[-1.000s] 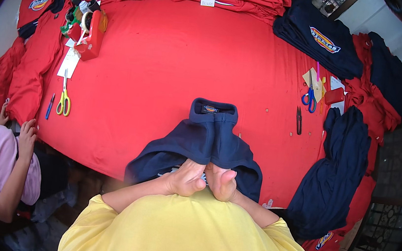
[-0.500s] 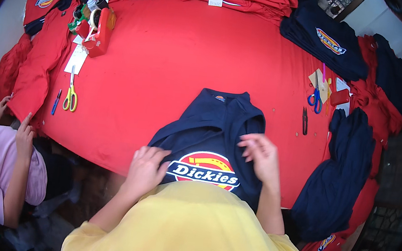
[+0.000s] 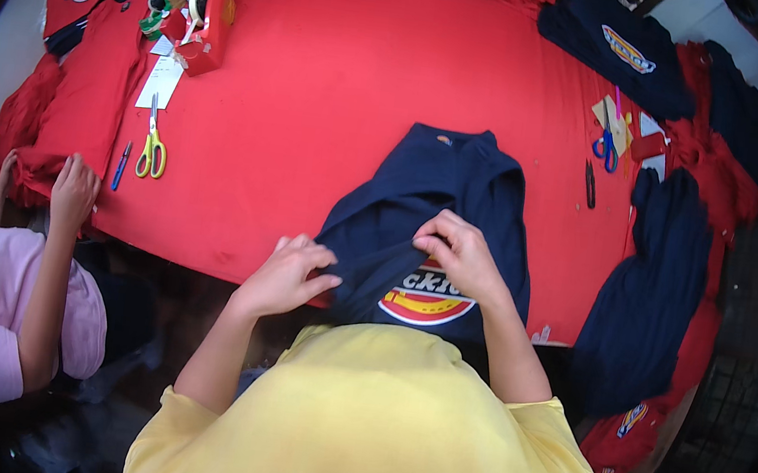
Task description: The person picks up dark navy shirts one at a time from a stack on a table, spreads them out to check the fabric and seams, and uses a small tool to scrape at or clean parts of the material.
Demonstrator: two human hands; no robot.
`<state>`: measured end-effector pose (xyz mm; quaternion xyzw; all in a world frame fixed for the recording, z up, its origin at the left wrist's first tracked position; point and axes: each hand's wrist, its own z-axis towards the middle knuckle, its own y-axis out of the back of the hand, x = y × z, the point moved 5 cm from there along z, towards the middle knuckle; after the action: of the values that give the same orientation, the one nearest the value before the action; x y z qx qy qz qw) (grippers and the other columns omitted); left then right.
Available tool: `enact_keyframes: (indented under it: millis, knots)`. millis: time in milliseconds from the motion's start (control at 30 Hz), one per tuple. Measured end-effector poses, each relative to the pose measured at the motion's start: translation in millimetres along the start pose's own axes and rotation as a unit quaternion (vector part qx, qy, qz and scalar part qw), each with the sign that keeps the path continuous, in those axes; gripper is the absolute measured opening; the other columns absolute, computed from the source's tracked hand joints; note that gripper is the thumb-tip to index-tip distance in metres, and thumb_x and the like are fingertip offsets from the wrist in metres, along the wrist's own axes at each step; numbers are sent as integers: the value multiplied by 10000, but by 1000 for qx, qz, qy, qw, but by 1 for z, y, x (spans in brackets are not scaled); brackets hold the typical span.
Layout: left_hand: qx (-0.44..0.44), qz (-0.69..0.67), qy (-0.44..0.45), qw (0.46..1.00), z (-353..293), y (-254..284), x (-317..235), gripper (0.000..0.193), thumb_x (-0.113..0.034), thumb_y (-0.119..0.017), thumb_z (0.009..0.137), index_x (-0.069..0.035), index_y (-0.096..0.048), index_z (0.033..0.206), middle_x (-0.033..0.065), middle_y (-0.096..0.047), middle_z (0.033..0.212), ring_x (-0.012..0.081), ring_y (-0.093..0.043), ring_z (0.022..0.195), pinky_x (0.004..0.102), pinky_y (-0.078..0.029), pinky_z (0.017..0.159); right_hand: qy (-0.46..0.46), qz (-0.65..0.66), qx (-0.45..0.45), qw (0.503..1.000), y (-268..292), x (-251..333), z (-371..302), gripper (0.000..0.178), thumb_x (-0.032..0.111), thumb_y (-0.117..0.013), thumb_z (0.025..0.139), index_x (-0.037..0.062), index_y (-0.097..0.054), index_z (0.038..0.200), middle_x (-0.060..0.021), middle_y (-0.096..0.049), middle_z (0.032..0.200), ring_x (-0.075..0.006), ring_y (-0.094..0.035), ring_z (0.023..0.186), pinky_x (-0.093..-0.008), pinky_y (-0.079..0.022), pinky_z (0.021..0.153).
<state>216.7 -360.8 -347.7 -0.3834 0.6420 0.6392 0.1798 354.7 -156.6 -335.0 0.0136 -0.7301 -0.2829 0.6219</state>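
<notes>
A navy blue shirt (image 3: 487,207) lies on the red-covered table in front of me, its collar end pointing away. My right hand (image 3: 462,263) pinches a fabric edge over the printed logo (image 3: 427,310), covering part of the print. At the shirt's left side, my left hand (image 3: 286,274) has its thumb and fingers closed on the same dark cloth. A strip of fabric is drawn taut between both hands. The shirt's near end is hidden by my yellow top.
Yellow-handled scissors (image 3: 153,155), a blue pen (image 3: 121,166) and a red tape dispenser (image 3: 205,58) lie left. Blue-handled scissors (image 3: 606,150) and dark snips (image 3: 590,184) lie right, near navy garments (image 3: 650,277). A person in pink (image 3: 8,288) handles red cloth (image 3: 88,82) at left.
My right hand has moved left and gripped the fabric edge, lifting it across the logo. My left hand has gone from resting flat on the shirt to gripping it. The view has shifted slightly.
</notes>
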Motion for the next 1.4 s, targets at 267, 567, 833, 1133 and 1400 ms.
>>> enact_keyframes:
  millis: [267,567,833,1133,1400]
  knots:
    - [139,-98,89,981,31,0,-11,340,-295,-698,862,-9,-667,1044,145,-651,1030,308,-547,1040,399,-428,940,-60,-138,-225,963,35,-29,-72,162,83,-662,878,11,-656,1023,-78,-594,994,-169,-580,827,-281,-477,722]
    - [99,67,84,989,30,-6,-17,319,-335,-706,868,-23,-690,933,160,-665,915,273,-580,936,382,-360,936,-239,-302,-242,891,41,-57,-141,279,188,-724,823,2,-604,992,-161,-606,982,-352,-569,1001,-450,-451,859]
    - [-48,-174,-7,984,22,-23,-52,381,-138,-623,934,-55,-521,1292,131,-618,839,224,-639,769,320,-483,725,-6,-222,-291,931,45,-11,-115,183,115,-699,847,-33,-624,926,-161,-600,878,-321,-612,825,-365,-488,711]
    - [-105,-180,6,978,48,-14,-63,281,-242,-775,824,5,-642,841,103,-581,630,181,-540,571,307,-452,574,-110,-39,137,984,37,-6,-58,268,229,-561,943,7,-637,1073,-121,-691,980,-216,-649,937,-322,-489,840]
    - [-171,-101,60,978,53,5,-45,297,-249,-744,853,24,-626,850,104,-561,641,176,-521,595,299,-428,585,-58,129,95,985,41,-47,-61,308,259,-545,959,47,-671,1142,-85,-684,1070,-196,-602,1023,-306,-434,935]
